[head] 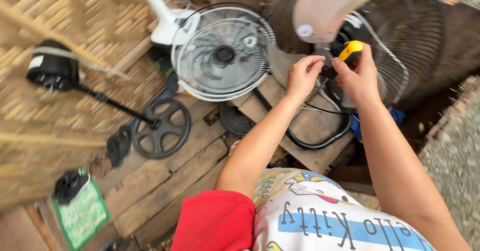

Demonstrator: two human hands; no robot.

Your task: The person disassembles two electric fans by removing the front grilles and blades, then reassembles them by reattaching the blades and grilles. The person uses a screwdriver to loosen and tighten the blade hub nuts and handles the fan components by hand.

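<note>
Over the wooden plank floor, both arms are stretched toward a large dark fan. The left hand is pinched on a small dark part at the fan's hub, and a yellow-handled screwdriver is gripped in the right hand, touching that part. Farther left, a white fan guard is seen.

Soft, even daylight, no hard shadows; motion blur on the woven wall at left and fan blade above.
</note>
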